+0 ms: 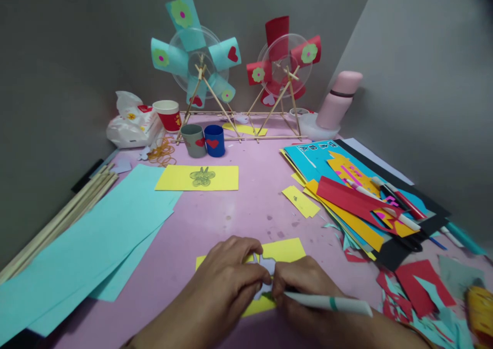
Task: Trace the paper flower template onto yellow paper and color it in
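Note:
My right hand grips a white marker with a green band, its tip end low over the paper and hidden by my fingers. With curled fingers, my left hand holds a small pale lavender paper cutout against a yellow paper sheet. The cutout looks like a butterfly, though fingers cover much of it. A dark green mark shows on the yellow sheet beside my fingers. Farther back lies a yellow card bearing a scribbled green butterfly.
Light blue sheets and wooden sticks lie left. Behind stand blue and red paper wheels, two small cups and a pink bottle. Coloured papers, pens and scraps cover the right.

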Demonstrator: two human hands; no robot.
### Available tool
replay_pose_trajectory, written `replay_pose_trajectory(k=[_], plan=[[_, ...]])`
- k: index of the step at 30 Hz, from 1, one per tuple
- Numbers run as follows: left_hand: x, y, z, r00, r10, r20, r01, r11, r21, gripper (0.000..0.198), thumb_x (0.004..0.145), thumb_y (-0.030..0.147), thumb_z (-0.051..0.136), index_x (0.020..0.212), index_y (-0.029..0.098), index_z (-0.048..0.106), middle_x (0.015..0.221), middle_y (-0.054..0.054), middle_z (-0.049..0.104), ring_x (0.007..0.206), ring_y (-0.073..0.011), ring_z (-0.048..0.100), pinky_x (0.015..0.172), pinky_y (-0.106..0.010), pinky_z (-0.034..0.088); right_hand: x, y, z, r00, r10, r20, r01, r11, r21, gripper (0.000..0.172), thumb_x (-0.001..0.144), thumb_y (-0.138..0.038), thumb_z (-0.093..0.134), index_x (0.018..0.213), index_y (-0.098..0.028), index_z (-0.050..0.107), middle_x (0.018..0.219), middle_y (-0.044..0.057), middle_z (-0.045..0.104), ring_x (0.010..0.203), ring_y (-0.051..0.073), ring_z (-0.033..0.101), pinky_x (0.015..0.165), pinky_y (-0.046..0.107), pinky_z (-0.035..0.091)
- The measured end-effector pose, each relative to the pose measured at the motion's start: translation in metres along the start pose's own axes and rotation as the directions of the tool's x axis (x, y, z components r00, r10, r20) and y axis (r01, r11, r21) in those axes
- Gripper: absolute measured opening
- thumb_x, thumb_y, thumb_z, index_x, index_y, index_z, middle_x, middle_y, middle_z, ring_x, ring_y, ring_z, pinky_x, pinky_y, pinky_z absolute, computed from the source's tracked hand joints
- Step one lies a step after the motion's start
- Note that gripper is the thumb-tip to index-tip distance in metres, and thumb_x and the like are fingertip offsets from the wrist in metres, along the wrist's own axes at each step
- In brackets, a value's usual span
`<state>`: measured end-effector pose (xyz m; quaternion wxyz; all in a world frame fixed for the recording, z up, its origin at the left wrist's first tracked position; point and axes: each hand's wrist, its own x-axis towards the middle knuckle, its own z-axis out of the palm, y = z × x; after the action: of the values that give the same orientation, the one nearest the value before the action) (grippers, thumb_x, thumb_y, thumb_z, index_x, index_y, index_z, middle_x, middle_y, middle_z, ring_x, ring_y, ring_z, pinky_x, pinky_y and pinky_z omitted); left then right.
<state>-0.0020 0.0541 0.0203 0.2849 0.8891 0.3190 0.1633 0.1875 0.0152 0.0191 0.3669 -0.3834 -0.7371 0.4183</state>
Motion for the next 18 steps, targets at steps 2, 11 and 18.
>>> replay_pose_trajectory(k=[2, 11, 18], plan=[[0.0001, 0.0000, 0.0002, 1.000, -0.006, -0.001, 0.006, 1.000, -0.001, 0.022, 0.088, 0.014, 0.051, 0.089, 0.032, 0.064, 0.113, 0.002, 0.056, 0.103, -0.0184, 0.051, 0.084, -0.034, 0.040, 0.0005, -0.0002, -0.0001, 1.000, 0.012, 0.004, -0.012, 1.000, -0.010, 0.016, 0.069, -0.007, 0.041, 0.064, -0.022, 0.037, 0.055, -0.007, 0.039, 0.044, 0.008, 0.036, 0.046, 0.021, 0.028], [0.0011, 0.0009, -0.0003, 1.000, -0.006, 0.016, 0.007, 1.000, -0.004, 0.023, 0.088, 0.014, 0.052, 0.090, 0.033, 0.065, 0.112, 0.002, 0.056, 0.103, -0.0183, 0.051, 0.083, -0.033, 0.040, -0.0020, -0.0004, 0.0000, 0.995, 0.102, 0.014, -0.102, 0.995, 0.018, 0.012, 0.067, -0.010, 0.041, 0.065, -0.022, 0.041, 0.052, -0.007, 0.038, 0.043, 0.008, 0.033, 0.045, 0.021, 0.027], [0.0011, -0.0003, 0.0004, 1.000, 0.008, 0.009, -0.008, 1.000, 0.014, 0.027, 0.088, 0.012, 0.050, 0.095, 0.034, 0.064, 0.114, 0.001, 0.055, 0.104, -0.0189, 0.051, 0.083, -0.034, 0.041, -0.0074, 0.0003, -0.0056, 0.944, 0.286, -0.162, -0.295, 0.955, -0.035, 0.010, 0.067, -0.014, 0.041, 0.062, -0.021, 0.046, 0.056, -0.003, 0.046, 0.052, 0.012, 0.042, 0.048, 0.022, 0.032]])
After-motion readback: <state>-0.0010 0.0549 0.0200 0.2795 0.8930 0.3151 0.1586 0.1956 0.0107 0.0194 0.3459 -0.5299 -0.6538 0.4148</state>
